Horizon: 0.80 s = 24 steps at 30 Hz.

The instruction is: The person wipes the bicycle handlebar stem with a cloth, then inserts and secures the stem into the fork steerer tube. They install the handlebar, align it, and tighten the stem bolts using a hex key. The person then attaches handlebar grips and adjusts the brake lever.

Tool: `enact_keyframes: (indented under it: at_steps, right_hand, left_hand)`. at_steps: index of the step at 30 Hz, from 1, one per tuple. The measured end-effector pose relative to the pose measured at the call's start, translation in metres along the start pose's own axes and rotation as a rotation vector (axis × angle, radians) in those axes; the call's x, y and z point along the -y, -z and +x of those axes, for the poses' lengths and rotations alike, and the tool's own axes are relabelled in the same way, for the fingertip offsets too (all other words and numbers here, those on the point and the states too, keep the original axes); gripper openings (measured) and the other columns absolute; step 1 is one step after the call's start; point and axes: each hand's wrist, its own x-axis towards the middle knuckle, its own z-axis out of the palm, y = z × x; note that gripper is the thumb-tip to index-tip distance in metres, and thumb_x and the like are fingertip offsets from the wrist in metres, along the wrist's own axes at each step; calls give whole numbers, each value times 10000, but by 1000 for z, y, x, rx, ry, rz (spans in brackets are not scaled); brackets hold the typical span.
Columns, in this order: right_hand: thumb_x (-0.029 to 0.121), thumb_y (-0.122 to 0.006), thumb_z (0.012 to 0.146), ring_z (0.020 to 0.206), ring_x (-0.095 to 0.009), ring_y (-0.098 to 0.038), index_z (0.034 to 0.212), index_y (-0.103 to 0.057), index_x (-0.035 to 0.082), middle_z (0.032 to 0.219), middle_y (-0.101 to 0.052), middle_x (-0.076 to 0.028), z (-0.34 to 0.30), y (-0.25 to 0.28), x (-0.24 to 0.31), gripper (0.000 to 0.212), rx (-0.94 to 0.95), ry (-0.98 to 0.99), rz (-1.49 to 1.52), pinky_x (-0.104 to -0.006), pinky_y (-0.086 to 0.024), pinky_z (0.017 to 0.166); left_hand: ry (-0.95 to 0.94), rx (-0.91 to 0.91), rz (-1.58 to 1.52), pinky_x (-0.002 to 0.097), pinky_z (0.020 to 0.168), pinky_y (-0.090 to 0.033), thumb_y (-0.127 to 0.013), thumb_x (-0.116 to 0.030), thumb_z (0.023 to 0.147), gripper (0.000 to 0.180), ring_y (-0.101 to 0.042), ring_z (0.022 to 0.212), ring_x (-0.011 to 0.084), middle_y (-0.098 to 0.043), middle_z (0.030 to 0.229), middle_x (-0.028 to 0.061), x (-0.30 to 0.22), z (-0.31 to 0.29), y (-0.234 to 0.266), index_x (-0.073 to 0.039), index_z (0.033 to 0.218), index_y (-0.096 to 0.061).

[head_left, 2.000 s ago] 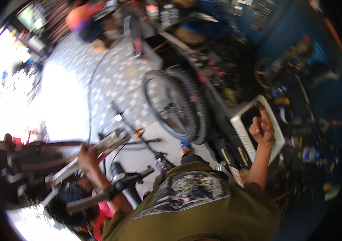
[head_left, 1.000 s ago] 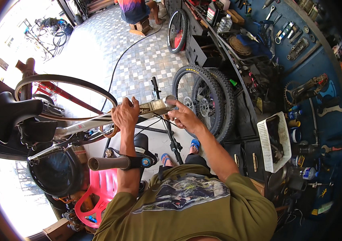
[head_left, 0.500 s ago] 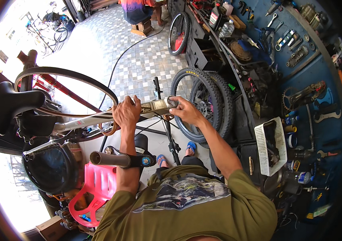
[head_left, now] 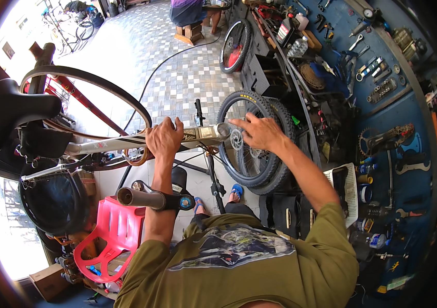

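A silver-grey bicycle frame (head_left: 136,142) lies level across the view, its black saddle (head_left: 21,108) at the far left. My left hand (head_left: 164,138) is wrapped over the top tube near its front half. At the right end is the bare silver head tube (head_left: 223,131). My right hand (head_left: 263,132) is just right of it, not touching, with the index finger stretched out and the other fingers partly bent; nothing shows in it. Under the frame hangs a black handlebar (head_left: 216,179) with cables. A repair-stand clamp arm (head_left: 149,198) crosses in front of my left forearm.
Mountain-bike wheels (head_left: 275,174) lean behind my right hand. On the right, a tool bench (head_left: 377,118) carries spanners, bottles and a white basket (head_left: 351,205). A pink-red plastic chair (head_left: 121,226) stands lower left. A seated person (head_left: 192,11) is at the back; a black hose (head_left: 149,82) crosses the tiled floor.
My right hand has come off the head tube and moved right, its fingers now apart. My left hand stays on the top tube. The whole view has shifted slightly.
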Motion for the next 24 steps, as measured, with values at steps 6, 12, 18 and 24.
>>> enact_keyframes:
  at_steps: [6, 12, 18, 24]
  right_hand:
    - [159, -591, 957, 894, -208, -585, 1569, -501, 376, 1144, -603, -22, 3, -16, 9, 655, -85, 259, -705, -323, -503, 708]
    - [178, -591, 958, 916, -207, -545, 1524, -557, 292, 1145, -577, -13, 7, -28, 20, 578, -148, 245, -908, -332, -431, 734]
    - [170, -636, 905, 899, -213, -554, 1311, -667, 168, 1032, -572, -54, 12, -21, 40, 407, -30, 276, -666, -349, -432, 700]
    - [212, -672, 874, 994, -350, -679, 1334, -630, 101, 1129, -621, -150, 14, -9, 42, 475, 199, 78, -426, -486, -561, 796]
  left_hand:
    - [51, 68, 9, 424, 809, -491, -652, -378, 962, 372, -714, 653, 288, -707, 638, 109, -1, 0, 3, -92, 729, -695]
    - [10, -36, -22, 424, 726, -472, -651, -358, 939, 385, -683, 584, 290, -684, 596, 132, 1, -1, 1, -93, 660, -669]
    - [28, 20, -20, 425, 785, -502, -652, -369, 955, 373, -701, 630, 296, -680, 599, 121, 2, -1, 3, -99, 698, -679]
    - [13, 17, 22, 403, 798, -503, -616, -398, 967, 411, -732, 662, 287, -724, 657, 144, 4, -1, -1, -93, 703, -694]
